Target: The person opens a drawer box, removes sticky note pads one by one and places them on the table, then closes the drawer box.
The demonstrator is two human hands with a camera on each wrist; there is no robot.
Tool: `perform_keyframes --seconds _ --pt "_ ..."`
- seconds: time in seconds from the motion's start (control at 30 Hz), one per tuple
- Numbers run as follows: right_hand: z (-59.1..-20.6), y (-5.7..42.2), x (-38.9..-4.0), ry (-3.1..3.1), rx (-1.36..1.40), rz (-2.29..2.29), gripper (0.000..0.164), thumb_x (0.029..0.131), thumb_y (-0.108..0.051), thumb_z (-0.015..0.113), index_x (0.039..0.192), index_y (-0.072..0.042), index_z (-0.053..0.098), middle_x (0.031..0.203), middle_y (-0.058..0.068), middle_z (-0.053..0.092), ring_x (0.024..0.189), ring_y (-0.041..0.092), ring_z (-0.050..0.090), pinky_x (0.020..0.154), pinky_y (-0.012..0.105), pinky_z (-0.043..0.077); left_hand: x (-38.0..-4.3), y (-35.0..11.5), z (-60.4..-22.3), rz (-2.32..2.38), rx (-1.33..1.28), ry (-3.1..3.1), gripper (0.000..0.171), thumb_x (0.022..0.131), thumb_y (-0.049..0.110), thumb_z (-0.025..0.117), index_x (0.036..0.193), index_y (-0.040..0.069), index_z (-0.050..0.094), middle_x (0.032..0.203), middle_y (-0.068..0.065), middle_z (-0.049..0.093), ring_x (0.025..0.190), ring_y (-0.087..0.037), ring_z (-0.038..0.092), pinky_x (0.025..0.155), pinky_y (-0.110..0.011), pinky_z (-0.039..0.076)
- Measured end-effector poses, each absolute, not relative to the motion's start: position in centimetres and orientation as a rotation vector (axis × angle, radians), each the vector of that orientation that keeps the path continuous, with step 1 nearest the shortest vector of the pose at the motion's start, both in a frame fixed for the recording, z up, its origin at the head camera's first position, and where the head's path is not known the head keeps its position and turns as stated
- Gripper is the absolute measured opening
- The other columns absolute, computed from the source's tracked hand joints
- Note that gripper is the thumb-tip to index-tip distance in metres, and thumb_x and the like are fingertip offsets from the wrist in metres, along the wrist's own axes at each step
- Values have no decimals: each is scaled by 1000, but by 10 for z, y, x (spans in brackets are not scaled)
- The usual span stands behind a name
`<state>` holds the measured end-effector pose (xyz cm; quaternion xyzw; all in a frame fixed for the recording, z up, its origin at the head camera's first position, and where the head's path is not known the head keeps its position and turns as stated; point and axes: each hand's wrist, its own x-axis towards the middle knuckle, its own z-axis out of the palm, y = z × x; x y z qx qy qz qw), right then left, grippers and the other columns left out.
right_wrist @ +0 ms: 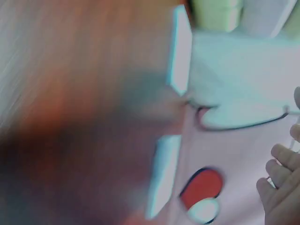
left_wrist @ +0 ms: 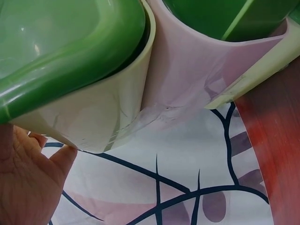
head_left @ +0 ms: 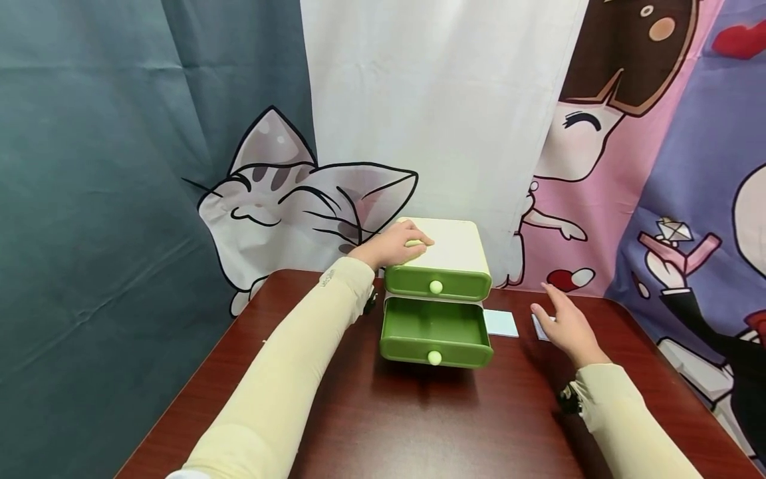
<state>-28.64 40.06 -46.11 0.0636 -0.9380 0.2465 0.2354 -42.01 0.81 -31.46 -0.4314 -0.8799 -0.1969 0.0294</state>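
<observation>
A small two-tier drawer box (head_left: 445, 243) with a cream top and green drawers stands on the table. Its upper drawer (head_left: 455, 285) is closed, while the lower drawer (head_left: 437, 349) is pulled out, showing its green inside. My left hand (head_left: 395, 245) rests on the left of the box's top, fingers lying over it; the left wrist view has that hand (left_wrist: 33, 178) at the top edge. Over the table to the right, my right hand (head_left: 571, 329) hovers with fingers spread, holding nothing. Partly behind it lies a pale blue flat pad (head_left: 540, 327).
Another pale blue square pad (head_left: 501, 323) lies right beside the drawer box. The dark red-brown table (head_left: 419, 426) ends at the back against a curtain (head_left: 443, 120) printed with cartoon figures. Both pads appear blurred in the right wrist view.
</observation>
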Motion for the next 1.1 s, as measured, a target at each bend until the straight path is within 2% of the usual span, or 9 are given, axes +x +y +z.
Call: perform_keyframes --seconds 0.13,0.27,0.37,0.43,0.57,0.73,0.83,0.93,1.1 --pt "-440 366 -281 -2391 215 637 49 98 -20 65 141 0 53 139 28 52 129 46 48 103 62 37 -421 8 -314 -604 -1337 -2707 36 106 30 49 138 23 65 129 -4 51 115 -19 48 101 -35 41" --pt "-418 327 -272 -2159 352 595 33 91 -5 68 123 0 66 119 19 65 113 34 59 96 46 44 -422 9 -314 -603 -1344 -2705 36 106 30 49 138 22 65 129 -5 50 115 -19 48 101 -35 41" --pt "-404 298 -261 -2030 535 566 25 90 -5 65 113 0 70 106 13 68 100 29 63 92 33 45 -422 9 -314 -602 -1345 -2710 36 106 30 49 138 22 65 129 -5 50 115 -19 48 101 -35 41" --pt "-398 278 -253 -1983 670 546 22 91 -9 63 110 -1 72 102 10 69 96 26 63 90 30 46 -422 9 -313 -603 -1340 -2713 36 106 30 49 138 22 65 129 -5 50 115 -19 48 101 -35 41" --pt "-397 240 -233 -1990 879 471 22 95 -18 60 107 -4 73 102 6 68 95 24 63 86 34 50 -421 9 -313 -606 -1331 -2716 36 106 30 49 138 22 65 130 -5 50 116 -19 48 101 -35 41" --pt "-414 206 -216 -2040 1024 284 20 94 -16 60 105 -5 72 100 5 64 88 23 61 78 37 53 -420 8 -313 -613 -1333 -2722 37 106 30 49 138 22 65 130 -5 50 116 -19 48 101 -35 41" --pt "-428 193 -212 -2018 1031 158 21 97 -14 53 100 -4 72 93 5 62 77 23 58 69 35 52 -420 8 -313 -606 -1335 -2723 37 106 30 48 138 22 65 130 -5 50 116 -19 48 101 -34 40" --pt "-441 186 -209 -2034 1008 42 29 100 -11 43 97 -2 71 89 7 59 72 24 53 65 34 50 -419 9 -313 -599 -1334 -2711 37 106 30 48 138 22 65 130 -5 50 116 -19 48 101 -34 40" --pt "-453 183 -204 -2096 991 -75 29 88 3 43 97 -3 70 97 10 56 76 26 51 67 36 51 -417 9 -313 -607 -1322 -2717 37 106 29 48 138 22 65 130 -5 50 115 -19 48 100 -35 40"
